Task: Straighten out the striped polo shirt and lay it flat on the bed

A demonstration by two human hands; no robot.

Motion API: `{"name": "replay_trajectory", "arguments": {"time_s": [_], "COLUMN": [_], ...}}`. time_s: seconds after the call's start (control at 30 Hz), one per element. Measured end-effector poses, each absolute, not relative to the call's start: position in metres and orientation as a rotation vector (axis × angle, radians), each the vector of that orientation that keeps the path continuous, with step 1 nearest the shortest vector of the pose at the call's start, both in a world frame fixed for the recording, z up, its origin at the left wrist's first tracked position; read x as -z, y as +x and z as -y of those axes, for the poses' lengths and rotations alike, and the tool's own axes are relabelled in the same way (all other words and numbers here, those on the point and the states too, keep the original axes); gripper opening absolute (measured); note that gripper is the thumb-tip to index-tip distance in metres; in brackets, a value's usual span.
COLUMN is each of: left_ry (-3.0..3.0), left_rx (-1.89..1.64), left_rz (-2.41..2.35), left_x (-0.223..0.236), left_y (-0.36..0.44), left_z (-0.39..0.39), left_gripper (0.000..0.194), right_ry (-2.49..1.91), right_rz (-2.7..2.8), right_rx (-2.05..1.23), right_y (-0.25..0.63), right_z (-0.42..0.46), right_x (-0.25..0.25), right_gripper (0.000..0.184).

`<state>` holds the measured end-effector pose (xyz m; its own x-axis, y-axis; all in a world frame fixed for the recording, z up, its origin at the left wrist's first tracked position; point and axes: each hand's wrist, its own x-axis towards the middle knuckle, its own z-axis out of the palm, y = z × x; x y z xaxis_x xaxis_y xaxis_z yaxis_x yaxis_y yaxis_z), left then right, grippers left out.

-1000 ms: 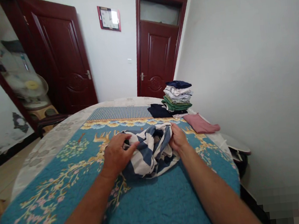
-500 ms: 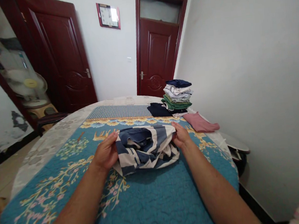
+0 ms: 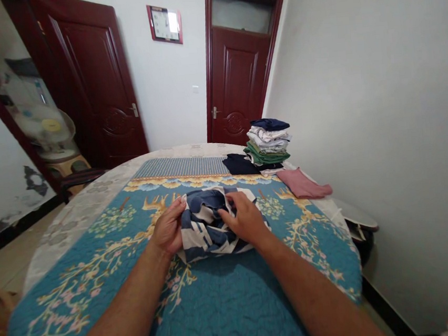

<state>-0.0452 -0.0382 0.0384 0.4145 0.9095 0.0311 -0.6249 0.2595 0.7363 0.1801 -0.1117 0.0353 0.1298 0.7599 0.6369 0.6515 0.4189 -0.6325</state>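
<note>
A navy and white striped garment [image 3: 206, 230] lies bunched on the blue quilted cover [image 3: 229, 305] of a round table. My left hand [image 3: 169, 230] grips its left edge with curled fingers. My right hand [image 3: 244, 220] lies on top of the garment toward its middle, fingers closed on the cloth. Both forearms reach in from the near edge.
A stack of folded clothes [image 3: 269, 141] stands at the table's far right, with a dark garment [image 3: 240, 164] beside it and a pink one [image 3: 302, 183] nearer. Two dark red doors [image 3: 240, 87], a wall clock [image 3: 165, 24] and a fan [image 3: 48, 133] stand behind.
My right hand moved left from the garment's right edge onto its middle, and the garment became more compact. The left hand stayed at the left edge.
</note>
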Motion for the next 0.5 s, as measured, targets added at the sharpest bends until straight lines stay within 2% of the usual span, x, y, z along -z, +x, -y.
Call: {"name": "replay_trajectory", "arguments": {"time_s": [0.1,0.2,0.33,0.5], "left_ry": [0.783,0.834,0.981,1.067], "left_rx": [-1.087,-1.093,-1.069,-1.1], "left_rz": [-0.454,-0.539,-0.676,-0.786], "left_x": [-0.038,-0.034,-0.027,-0.025], "left_y": [-0.045,-0.042,-0.036,-0.029], "left_z": [0.039,0.037,0.038,0.038], "left_gripper": [0.027,0.025,0.031,0.037], "right_ry": [-1.428,-1.393,-1.081,-0.845], "right_rz": [1.505,1.261,0.809,0.673], "right_rx": [-0.192,-0.511,-1.039,-1.265], "right_y": [0.182,0.2,0.222,0.236], "right_z": [0.099,0.084,0.076,0.08], "right_x": [-0.017,-0.009,-0.014,-0.022], "right_gripper": [0.013,0.002,0.02,0.038]}}
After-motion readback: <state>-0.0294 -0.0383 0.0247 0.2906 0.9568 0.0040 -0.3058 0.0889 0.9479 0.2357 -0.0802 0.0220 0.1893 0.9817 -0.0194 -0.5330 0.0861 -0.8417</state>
